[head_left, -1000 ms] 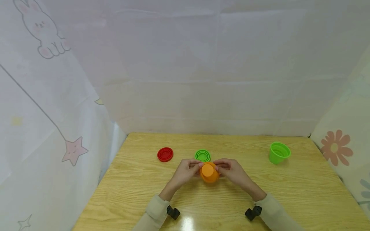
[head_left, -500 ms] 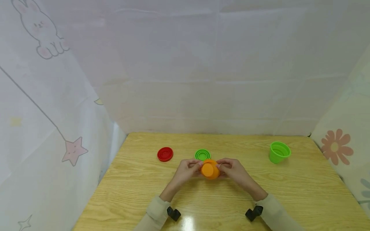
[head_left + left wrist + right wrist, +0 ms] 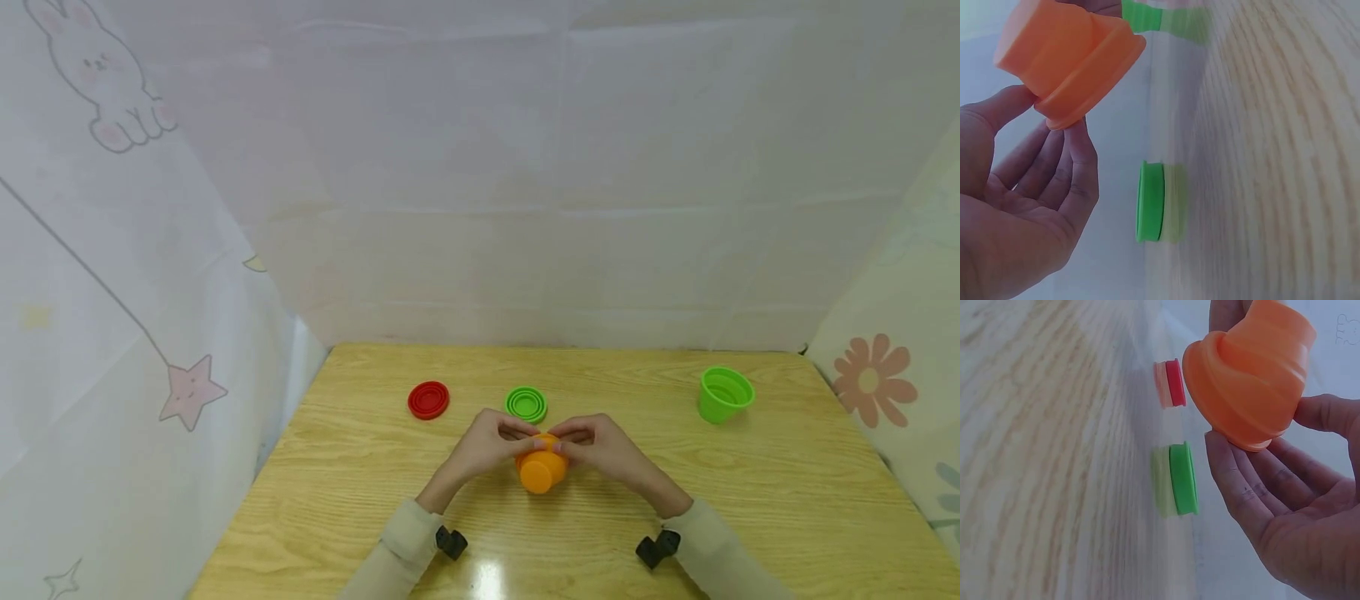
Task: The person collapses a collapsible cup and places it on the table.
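Note:
Both hands hold an orange collapsible cup (image 3: 542, 472) above the table, its narrow base tipped toward the person. My left hand (image 3: 483, 446) pinches one side of it between thumb and fingers, at the rim in the left wrist view. On the opposite side my right hand (image 3: 603, 450) pinches it the same way. The cup wall (image 3: 1254, 381) looks bent and partly folded near the rim in the right wrist view. Just beyond the hands lies a flattened green collapsible cup (image 3: 527, 404). Farther left is a flattened red one (image 3: 429, 401).
An expanded green cup (image 3: 724, 396) stands upright at the back right of the wooden table (image 3: 337, 467). Pale printed sheets (image 3: 562, 183) hang behind the table and along both sides.
The orange cup has tipped and shifted slightly toward the person, its base now lower in the head view. Both thumbs have moved closer together on it. The other cups stay put.

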Motion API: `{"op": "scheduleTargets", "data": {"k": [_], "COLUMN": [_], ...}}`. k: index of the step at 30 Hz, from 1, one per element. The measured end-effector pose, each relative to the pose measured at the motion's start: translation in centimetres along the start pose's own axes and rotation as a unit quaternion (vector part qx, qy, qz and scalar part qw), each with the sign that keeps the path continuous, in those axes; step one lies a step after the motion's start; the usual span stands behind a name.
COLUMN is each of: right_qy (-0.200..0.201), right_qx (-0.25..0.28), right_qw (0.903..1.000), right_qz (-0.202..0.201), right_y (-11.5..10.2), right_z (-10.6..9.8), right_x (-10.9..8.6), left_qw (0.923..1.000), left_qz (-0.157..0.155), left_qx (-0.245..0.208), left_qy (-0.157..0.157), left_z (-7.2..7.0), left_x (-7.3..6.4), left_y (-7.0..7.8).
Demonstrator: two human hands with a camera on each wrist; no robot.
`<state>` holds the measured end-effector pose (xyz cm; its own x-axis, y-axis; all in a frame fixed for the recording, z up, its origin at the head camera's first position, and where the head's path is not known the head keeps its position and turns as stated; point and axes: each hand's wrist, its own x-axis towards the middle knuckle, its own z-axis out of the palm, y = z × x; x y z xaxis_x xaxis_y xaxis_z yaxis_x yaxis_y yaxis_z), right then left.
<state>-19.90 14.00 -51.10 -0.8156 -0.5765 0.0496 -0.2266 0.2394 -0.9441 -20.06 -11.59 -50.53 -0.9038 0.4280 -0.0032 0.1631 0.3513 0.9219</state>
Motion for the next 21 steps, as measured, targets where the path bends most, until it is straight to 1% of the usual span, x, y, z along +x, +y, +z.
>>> {"op": "scheduleTargets", "data": {"k": [3, 5, 8, 10, 14, 17, 21], "right_qy": [-0.003, -0.005, 0.001, 0.008, 0.016, 0.014, 0.009], "right_qx": [-0.002, 0.006, 0.030, 0.051, 0.087, 0.100, 0.113], "right_qw": [1.0000, 1.0000, 0.9991, 0.9977, 0.9946, 0.9937, 0.9924], "right_qz": [-0.005, 0.003, 0.029, 0.043, 0.053, 0.050, 0.047], "right_y": [-0.1, 0.0, 0.0, 0.1, 0.2, 0.3, 0.4], "right_z": [0.0, 0.0, -0.3, -0.5, -0.9, -0.9, -0.6], "right_x": [0.1, 0.1, 0.1, 0.0, -0.2, -0.3, -0.1], "left_qw": [1.0000, 1.0000, 0.9999, 0.9996, 0.9959, 0.9892, 0.9818], "left_qz": [0.001, 0.001, -0.003, -0.009, -0.026, -0.034, -0.043], "left_qx": [0.004, 0.006, 0.005, -0.004, -0.063, -0.115, -0.151], "left_qy": [-0.005, -0.004, 0.010, 0.026, 0.059, 0.084, 0.107], "left_z": [0.0, 0.1, 0.0, 0.0, -0.2, -0.4, -0.5], "left_x": [0.0, -0.1, -0.1, -0.2, -0.3, -0.5, -0.5], "left_y": [-0.1, -0.1, -0.2, -0.3, -0.7, -1.0, -1.0]}}
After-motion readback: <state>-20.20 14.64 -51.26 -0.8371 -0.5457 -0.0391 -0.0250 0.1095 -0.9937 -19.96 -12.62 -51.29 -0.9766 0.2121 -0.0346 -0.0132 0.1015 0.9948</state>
